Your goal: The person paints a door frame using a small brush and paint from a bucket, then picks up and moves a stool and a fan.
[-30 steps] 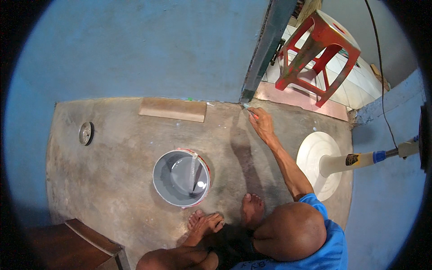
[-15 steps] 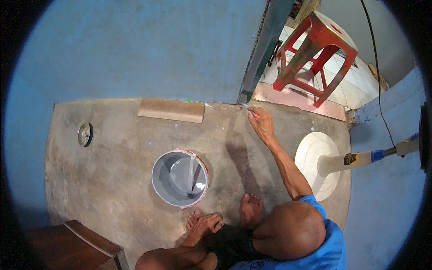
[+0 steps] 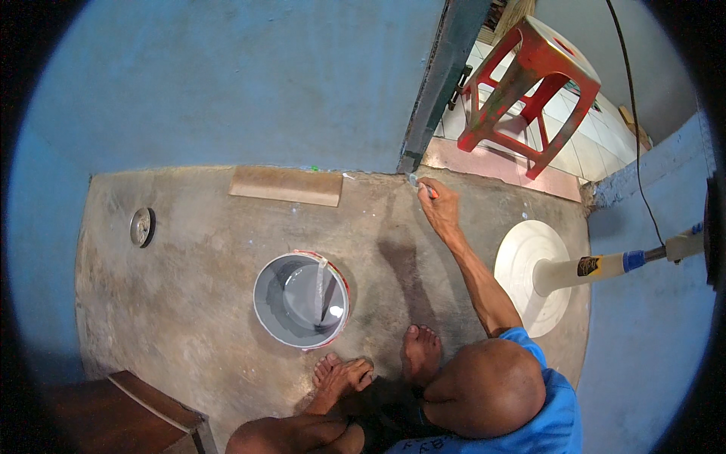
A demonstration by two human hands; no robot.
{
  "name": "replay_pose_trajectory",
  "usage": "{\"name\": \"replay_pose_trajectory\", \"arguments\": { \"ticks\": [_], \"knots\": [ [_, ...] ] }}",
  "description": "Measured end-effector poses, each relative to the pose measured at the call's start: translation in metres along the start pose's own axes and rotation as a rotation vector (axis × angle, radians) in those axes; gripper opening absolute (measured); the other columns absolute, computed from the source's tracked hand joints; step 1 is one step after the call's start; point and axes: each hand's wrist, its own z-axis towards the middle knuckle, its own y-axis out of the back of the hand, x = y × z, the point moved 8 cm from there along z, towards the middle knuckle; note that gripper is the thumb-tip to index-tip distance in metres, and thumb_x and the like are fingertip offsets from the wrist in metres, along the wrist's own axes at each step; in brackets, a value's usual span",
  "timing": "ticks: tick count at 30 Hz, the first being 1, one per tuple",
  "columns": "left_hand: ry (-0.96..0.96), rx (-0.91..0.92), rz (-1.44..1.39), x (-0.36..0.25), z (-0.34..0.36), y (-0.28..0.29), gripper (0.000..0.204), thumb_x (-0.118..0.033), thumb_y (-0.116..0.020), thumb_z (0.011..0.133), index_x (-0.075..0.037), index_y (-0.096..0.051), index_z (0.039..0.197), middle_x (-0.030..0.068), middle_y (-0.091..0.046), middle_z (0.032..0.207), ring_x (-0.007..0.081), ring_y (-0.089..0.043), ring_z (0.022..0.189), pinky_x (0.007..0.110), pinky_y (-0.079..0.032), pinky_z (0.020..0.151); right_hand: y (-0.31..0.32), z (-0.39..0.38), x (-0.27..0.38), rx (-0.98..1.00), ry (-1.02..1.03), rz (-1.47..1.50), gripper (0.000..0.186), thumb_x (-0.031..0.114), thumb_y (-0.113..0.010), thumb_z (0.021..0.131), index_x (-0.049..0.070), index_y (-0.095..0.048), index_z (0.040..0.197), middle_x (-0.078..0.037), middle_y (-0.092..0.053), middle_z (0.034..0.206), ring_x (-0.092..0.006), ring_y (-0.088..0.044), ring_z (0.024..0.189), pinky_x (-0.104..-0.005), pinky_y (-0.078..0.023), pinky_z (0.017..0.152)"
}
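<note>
My right hand (image 3: 439, 206) reaches forward, its fingers closed round a small tool with an orange handle (image 3: 432, 192) and a flat, pale grey tip (image 3: 413, 180). The tip is at the floor by the foot of the dark door frame (image 3: 412, 155); whether it is a scraper or a brush I cannot make out. My left hand (image 3: 352, 376) rests at my left foot, fingers curled in, with nothing visible in them. In front of my feet stands a bucket (image 3: 265, 291) with grey liquid in it. A long, pale stick-like thing (image 3: 321, 291) leans inside.
A brown board (image 3: 286, 186) lies along the blue wall (image 3: 249, 83). Farther left is a small round metal dish (image 3: 141, 227). A white stand base (image 3: 531, 246) is at my right; a red stool (image 3: 522, 79) stands past the doorway. Brown furniture (image 3: 113, 412) is near left.
My right hand has barely moved, and the tool has turned slightly so its flat tip shows wider. The left hand stays where it was.
</note>
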Motion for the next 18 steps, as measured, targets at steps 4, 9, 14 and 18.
{"name": "replay_pose_trajectory", "arguments": {
  "ticks": [4,9,14,18],
  "knots": [
    [-0.002,0.013,-0.003,0.001,0.001,-0.001,0.012,-0.020,-0.064,0.085,-0.010,-0.063,0.092,0.0103,-0.060,0.086,0.0315,-0.065,0.079,0.044,-0.049,0.071,-0.009,0.006,-0.005,0.054,-0.010,-0.005,0.022,0.010,-0.065,0.089,0.000,-0.069,0.108,-0.019,-0.072,0.104,-0.0322,-0.071,0.092,-0.0406,-0.055,0.082],
    [-0.004,0.026,-0.006,0.001,0.004,-0.003,0.012,-0.019,-0.064,0.085,-0.010,-0.062,0.093,0.0105,-0.060,0.086,0.0316,-0.065,0.080,0.044,-0.049,0.071,0.006,0.018,0.009,-0.119,0.146,0.051,0.021,0.010,-0.064,0.091,0.001,-0.069,0.109,-0.018,-0.071,0.106,-0.0310,-0.070,0.098,-0.0386,-0.055,0.085],
    [0.000,0.022,-0.009,0.000,0.004,-0.005,0.012,-0.019,-0.064,0.085,-0.010,-0.062,0.093,0.0107,-0.060,0.087,0.0317,-0.065,0.081,0.044,-0.049,0.071,0.015,0.015,0.024,-0.152,0.133,0.125,0.020,0.009,-0.064,0.091,0.001,-0.069,0.108,-0.017,-0.072,0.103,-0.0301,-0.070,0.095,-0.0379,-0.054,0.083],
    [-0.003,0.016,-0.009,-0.002,0.002,-0.002,0.012,-0.018,-0.064,0.085,-0.009,-0.062,0.093,0.0108,-0.061,0.087,0.0318,-0.065,0.082,0.044,-0.049,0.072,0.018,0.000,0.026,-0.126,0.180,0.044,0.019,0.009,-0.065,0.090,0.002,-0.070,0.107,-0.017,-0.071,0.098,-0.0300,-0.070,0.089,-0.0379,-0.053,0.079]
  ]
}}
